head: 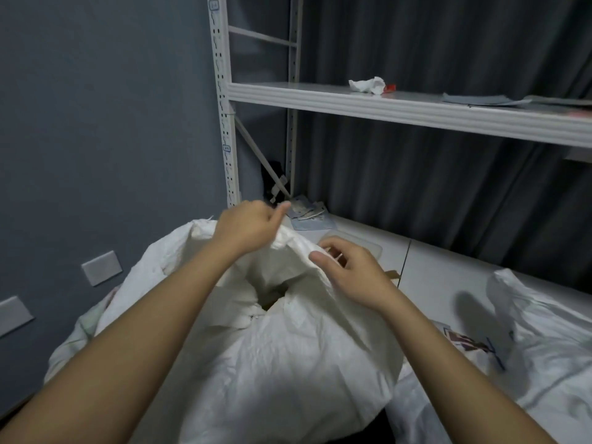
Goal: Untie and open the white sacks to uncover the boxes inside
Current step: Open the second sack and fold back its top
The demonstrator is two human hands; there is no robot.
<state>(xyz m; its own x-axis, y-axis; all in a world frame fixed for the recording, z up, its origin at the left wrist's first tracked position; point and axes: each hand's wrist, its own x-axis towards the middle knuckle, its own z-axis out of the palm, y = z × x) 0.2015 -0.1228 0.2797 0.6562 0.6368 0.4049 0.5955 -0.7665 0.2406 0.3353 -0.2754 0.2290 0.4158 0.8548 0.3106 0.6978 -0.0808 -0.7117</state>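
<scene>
Sack [272, 347] at centre frame is untied; our left hand [246, 224] and right hand [349, 270] grip its mouth, box barely showing; second sack [528, 341], lower right, awaits.

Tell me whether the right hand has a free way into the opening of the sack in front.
Probably yes. The right hand rests on the rim of the front sack, right beside the dark opening; the left hand holds the far edge up, and nothing covers the gap.

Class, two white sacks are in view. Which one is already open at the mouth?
The central sack, whose gaping mouth both hands grip; the right sack lies untouched.
</scene>
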